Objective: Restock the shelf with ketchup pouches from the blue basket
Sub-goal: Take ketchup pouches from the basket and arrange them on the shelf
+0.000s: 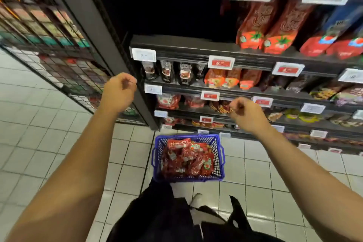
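- Single head-worn wide-angle view, facing forward and down.
- Near: both forearms; the blue basket (188, 158) on the floor below.
- Shelf (196, 49) close ahead, right.

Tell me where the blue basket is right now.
In the head view, the blue basket sits on the white tiled floor at bottom centre, just before the lowest shelf, full of red ketchup pouches, below both raised hands.
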A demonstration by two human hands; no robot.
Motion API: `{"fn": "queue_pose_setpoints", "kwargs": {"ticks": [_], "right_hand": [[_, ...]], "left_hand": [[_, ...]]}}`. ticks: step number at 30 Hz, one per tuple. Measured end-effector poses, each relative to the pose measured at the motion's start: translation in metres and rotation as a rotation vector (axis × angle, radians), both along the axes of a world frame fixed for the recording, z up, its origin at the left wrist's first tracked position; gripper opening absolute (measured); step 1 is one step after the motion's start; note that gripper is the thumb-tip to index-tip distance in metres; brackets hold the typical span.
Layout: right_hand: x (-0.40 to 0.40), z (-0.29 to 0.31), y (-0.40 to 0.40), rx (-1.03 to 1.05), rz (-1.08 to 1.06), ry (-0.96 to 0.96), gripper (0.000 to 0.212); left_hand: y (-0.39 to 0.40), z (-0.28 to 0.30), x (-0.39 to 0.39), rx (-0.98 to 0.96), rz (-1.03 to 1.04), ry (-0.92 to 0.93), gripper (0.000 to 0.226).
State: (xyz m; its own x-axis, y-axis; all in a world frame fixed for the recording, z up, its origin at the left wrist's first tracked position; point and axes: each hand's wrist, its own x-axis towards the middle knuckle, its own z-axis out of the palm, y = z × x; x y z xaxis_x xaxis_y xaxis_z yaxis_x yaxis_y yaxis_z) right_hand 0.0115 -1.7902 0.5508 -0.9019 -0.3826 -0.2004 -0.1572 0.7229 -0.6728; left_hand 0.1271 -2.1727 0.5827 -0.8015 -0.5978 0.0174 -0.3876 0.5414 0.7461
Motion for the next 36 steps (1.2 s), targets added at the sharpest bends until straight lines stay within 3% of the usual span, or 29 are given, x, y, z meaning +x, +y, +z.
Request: {"fn": "queue_pose_setpoints", "kwargs": {"ticks": [3, 7, 11, 14, 17, 20, 26, 29, 31, 34, 36], "right_hand": [[0.034, -0.058, 0.027, 0.187, 0.039, -0.263, 0.008], [0.076, -0.116, 0.047, 0.296, -0.027, -0.454, 0.008], [0.101, -0.161, 0.048, 0.260, -0.170, -0.627, 0.008], [0.118, -0.197, 0.040, 0.204, -0.286, -0.779, 0.005], [0.130, -0.240, 0.026, 0.127, -0.461, -0.917, 0.011], [0.135, -0.293, 0.013, 0.089, -0.553, -1.015, 0.014], [0.128, -0.411, -0.011, 0.216, -0.578, -1.036, 0.016], [0.111, -0.485, -0.028, 0.278, -0.539, -0.982, 0.003], [0.099, -0.527, -0.038, 0.324, -0.488, -0.954, 0.012], [0.089, -0.594, -0.049, 0.389, -0.478, -0.874, 0.029], [0.087, -0.626, -0.053, 0.399, -0.512, -0.813, 0.036]], "left_hand": [[0.029, -0.052, 0.027, 0.075, -0.088, -0.309, 0.013], [0.066, -0.118, 0.057, 0.238, -0.176, -0.591, 0.009], [0.092, -0.188, 0.078, 0.295, -0.214, -0.709, 0.005], [0.106, -0.246, 0.088, 0.368, -0.208, -0.796, 0.029], [0.110, -0.291, 0.095, 0.441, -0.119, -0.865, 0.031], [0.107, -0.345, 0.103, 0.311, -0.172, -0.937, 0.032], [0.103, -0.450, 0.114, 0.378, -0.172, -1.063, 0.065], [0.108, -0.518, 0.099, 0.444, -0.182, -1.066, 0.078], [0.114, -0.560, 0.087, 0.456, -0.144, -1.070, 0.082], [0.126, -0.629, 0.071, 0.417, -0.078, -1.084, 0.065], [0.133, -0.663, 0.064, 0.438, 0.004, -1.098, 0.080]]}}
